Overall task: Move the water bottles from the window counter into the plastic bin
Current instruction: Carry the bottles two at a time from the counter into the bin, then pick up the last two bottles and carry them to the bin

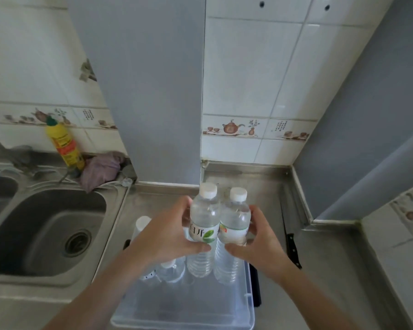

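My left hand grips a clear water bottle with a white cap and a green-leaf label. My right hand grips a second water bottle with a white cap beside it. Both bottles are upright, touching side by side, with their lower ends inside the clear plastic bin on the steel counter. Further bottles stand in the bin's left part, mostly hidden behind my left forearm; one white cap shows above my wrist.
A steel sink lies to the left with a faucet. A yellow detergent bottle and a purple cloth stand behind the sink. A black-handled knife lies on the counter right of the bin. Tiled walls close the back and right.
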